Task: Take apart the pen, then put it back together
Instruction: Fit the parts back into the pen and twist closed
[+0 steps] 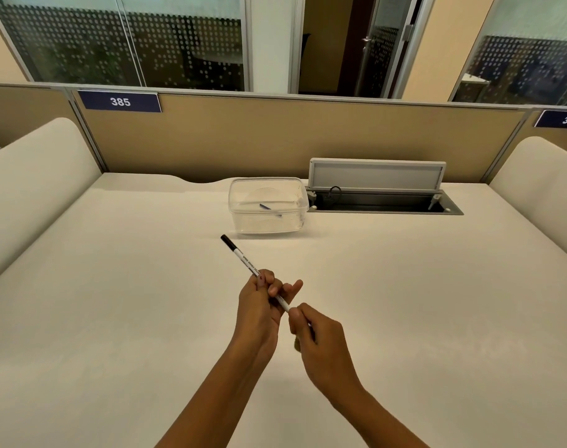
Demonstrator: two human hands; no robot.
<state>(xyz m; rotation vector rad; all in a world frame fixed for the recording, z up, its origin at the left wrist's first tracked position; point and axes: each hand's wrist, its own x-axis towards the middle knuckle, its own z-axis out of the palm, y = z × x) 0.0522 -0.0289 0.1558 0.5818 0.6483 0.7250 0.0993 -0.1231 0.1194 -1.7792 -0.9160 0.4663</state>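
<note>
Above the near middle of the desk [114,286], a white pen [243,258] with a black far tip is gripped at mid-barrel by the left hand [259,305]. Its near end is pinched by the right hand [317,341]. Farther off, a clear tub [295,221] is seen holding a small dark part [265,207].

Cream desk [114,286], matte, fenced by tan partition panels at 12 o'clock. Clear plastic container [267,205] rests on it toward 12 o'clock, a short dark stick-like part [269,210] inside. Touching its 3 o'clock side: recessed cable box [382,203] in the desktop, lid raised upright.
</note>
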